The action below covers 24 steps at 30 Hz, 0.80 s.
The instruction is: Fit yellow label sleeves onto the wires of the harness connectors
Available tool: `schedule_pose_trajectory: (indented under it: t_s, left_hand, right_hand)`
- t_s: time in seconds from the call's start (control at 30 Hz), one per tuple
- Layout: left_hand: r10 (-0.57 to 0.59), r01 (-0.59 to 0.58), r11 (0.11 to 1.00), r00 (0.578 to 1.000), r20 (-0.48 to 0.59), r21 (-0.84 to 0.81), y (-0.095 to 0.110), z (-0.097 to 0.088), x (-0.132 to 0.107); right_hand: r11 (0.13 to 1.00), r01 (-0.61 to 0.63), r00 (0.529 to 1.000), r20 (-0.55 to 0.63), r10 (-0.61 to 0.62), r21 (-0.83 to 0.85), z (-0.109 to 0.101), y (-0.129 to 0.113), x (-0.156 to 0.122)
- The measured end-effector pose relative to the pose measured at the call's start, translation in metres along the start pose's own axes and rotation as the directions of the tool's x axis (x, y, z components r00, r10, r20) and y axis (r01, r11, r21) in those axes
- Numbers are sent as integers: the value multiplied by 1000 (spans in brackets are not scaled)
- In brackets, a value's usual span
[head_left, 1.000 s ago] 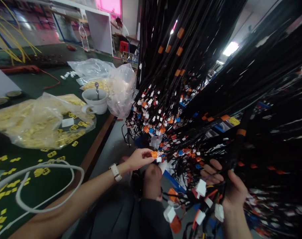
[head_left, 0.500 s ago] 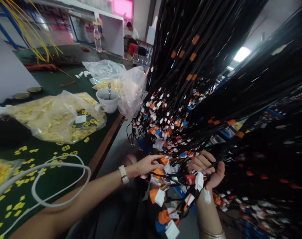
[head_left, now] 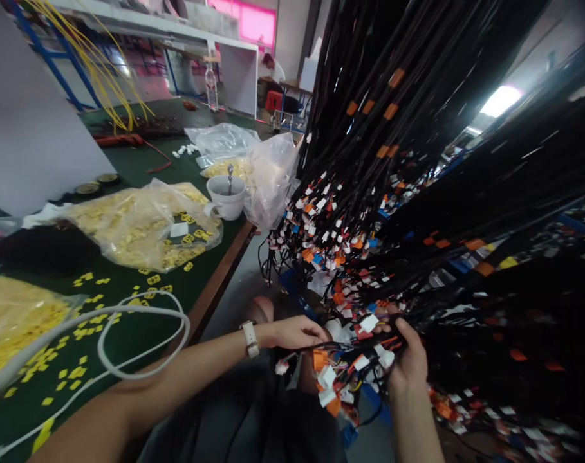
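A big hanging bundle of black wires (head_left: 398, 128) ends in many orange, white and blue connectors (head_left: 331, 225). My right hand (head_left: 408, 363) is closed round a clump of these wires, with connectors (head_left: 350, 373) dangling beside it. My left hand (head_left: 297, 332), a watch on its wrist, reaches into the same clump with its fingers curled among the wires. What those fingers pinch is hidden.
A green table (head_left: 128, 334) at left carries plastic bags of yellow parts (head_left: 138, 225), loose yellow pieces, a white cable loop (head_left: 142, 315) and a white cup with a spoon (head_left: 227, 196). A person sits far back.
Both hands dropped lower and came closer together. My right hand turned from palm-up to gripping the clump from the side. The view shifted left, showing more table.
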<state>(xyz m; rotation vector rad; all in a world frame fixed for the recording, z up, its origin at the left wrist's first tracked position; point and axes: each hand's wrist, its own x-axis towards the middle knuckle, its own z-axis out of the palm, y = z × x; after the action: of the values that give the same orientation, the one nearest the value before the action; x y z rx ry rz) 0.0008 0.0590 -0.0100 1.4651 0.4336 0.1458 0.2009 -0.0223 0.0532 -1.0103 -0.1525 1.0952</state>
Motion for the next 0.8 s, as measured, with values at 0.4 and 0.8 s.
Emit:
schedule_pose_trajectory:
  t_s: [0.4,0.8]
  left_hand:
    - [158,-101,862,985,-74,497,36,-7,-13]
    - [134,846,193,479,-867,497,92,-110,-104]
  right_hand:
    - [930,97,974,-157,-162,-355,-5,-1,-5]
    - [950,19,977,-198,-84,-312,-16,12,3]
